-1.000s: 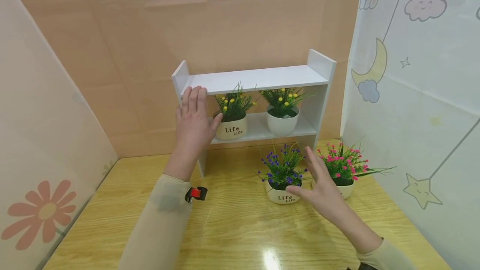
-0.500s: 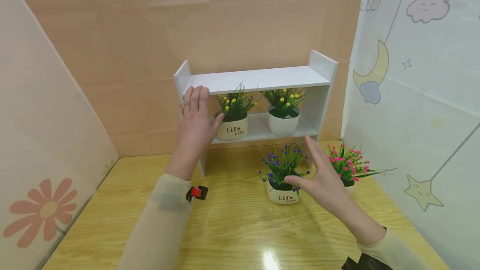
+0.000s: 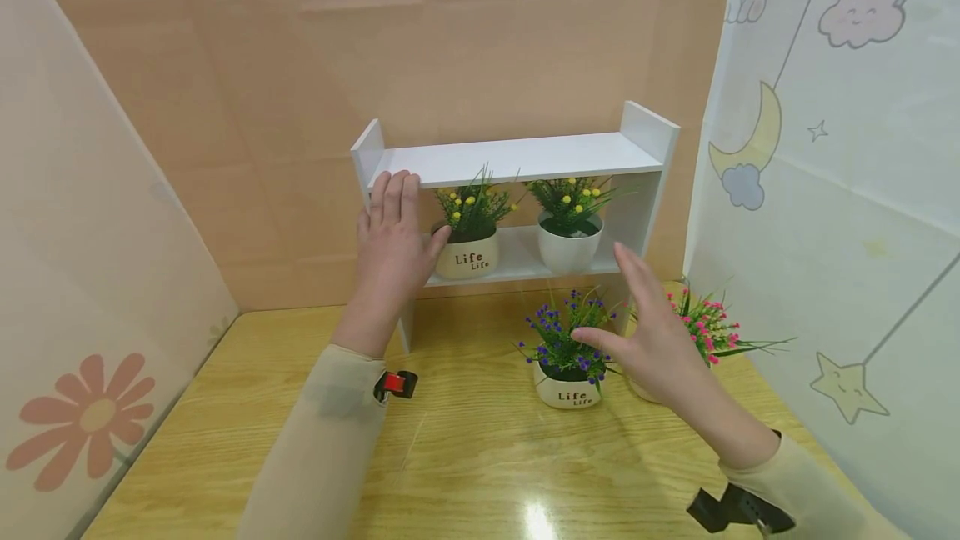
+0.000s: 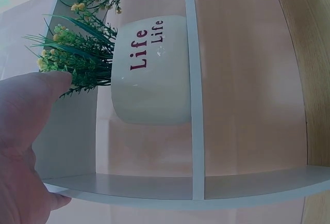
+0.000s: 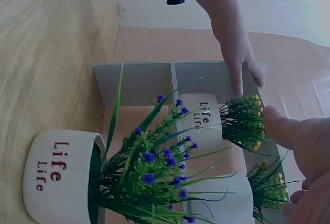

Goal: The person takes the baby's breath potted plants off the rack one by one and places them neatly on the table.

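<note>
A white two-tier shelf [image 3: 517, 161] stands at the back of the table. My left hand [image 3: 393, 252] rests with straight fingers over the front edge of its top board, at the left corner; the thumb points right, in front of a "Life" pot with yellow flowers [image 3: 468, 257]. My right hand [image 3: 660, 340] hovers with thumb and fingers spread apart, holding nothing, beside and over a "Life" pot with purple flowers [image 3: 568, 392] on the table. It partly hides a pot of pink flowers [image 3: 705, 327] behind. In the right wrist view the purple-flowered pot [image 5: 59, 175] stands upright, apart from the hand.
A plain white pot with yellow flowers [image 3: 570, 248] stands on the middle board, right of the lettered one. The wooden table [image 3: 480, 457] meets a peach backdrop [image 3: 510, 40] and printed side panels. Both wrists wear dark straps.
My right hand has risen from beside the purple-flowered pot's rim to the height of its flowers, covering more of the pink ones. My left hand stays at the shelf corner.
</note>
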`<state>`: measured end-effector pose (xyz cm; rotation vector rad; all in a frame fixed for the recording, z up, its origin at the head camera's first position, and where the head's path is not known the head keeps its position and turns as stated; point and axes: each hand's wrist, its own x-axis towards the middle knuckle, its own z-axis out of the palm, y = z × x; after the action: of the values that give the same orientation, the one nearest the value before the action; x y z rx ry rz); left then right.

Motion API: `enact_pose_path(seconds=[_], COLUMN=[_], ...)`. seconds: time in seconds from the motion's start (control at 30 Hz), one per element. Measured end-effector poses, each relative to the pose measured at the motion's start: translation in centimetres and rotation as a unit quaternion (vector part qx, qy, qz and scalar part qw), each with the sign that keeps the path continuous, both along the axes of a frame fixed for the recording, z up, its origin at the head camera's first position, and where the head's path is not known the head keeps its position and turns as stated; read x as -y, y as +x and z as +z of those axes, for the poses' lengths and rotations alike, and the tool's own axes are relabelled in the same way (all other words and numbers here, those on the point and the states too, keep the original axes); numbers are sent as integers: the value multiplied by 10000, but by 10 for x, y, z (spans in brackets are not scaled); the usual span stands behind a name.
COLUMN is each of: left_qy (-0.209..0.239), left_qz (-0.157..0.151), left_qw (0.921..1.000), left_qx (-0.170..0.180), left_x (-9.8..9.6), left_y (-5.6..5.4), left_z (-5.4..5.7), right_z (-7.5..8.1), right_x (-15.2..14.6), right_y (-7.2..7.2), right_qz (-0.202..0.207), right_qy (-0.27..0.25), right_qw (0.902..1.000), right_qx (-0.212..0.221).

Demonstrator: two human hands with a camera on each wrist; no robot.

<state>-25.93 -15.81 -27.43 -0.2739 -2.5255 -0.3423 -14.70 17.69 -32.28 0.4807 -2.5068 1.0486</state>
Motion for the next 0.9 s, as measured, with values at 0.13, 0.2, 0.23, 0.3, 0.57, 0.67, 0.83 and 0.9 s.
enact_pose_path(seconds=[0.13, 0.2, 0.23, 0.3, 0.57, 0.67, 0.83, 0.9], left_qy=[10, 19, 33, 26, 39, 46, 6, -14], left_qz=[-20, -38, -51, -60, -71, -76, -66, -52], left_qw=[10000, 10000, 10000, 10000, 9999, 9999, 9999, 9999], left_qx=[-73, -83, -74, -58, -103, -101, -109, -117], left_x=[1, 1, 0, 0, 0, 0, 1, 1], left_y=[-1, -2, -2, -1, -1, -1, 0, 0], left_z=[0, 0, 0, 0, 0, 0, 0, 0], right_z=[8, 12, 15, 20, 42, 49, 60, 64], right_x=[-2, -5, -6, -10, -27, -32, -40, -43], right_y=[-4, -8, -11, -16, -36, -40, -50, -55], right_qz=[-12, 5, 16, 34, -113, -241, -397, -390], right_qy=[78, 119, 121, 169, 691, 960, 1362, 1486], right_qw=[9993, 9982, 9976, 9954, 9786, 9727, 9613, 9565], right_qx=[-359, -582, -687, -945, -1937, -2099, -2362, -2481])
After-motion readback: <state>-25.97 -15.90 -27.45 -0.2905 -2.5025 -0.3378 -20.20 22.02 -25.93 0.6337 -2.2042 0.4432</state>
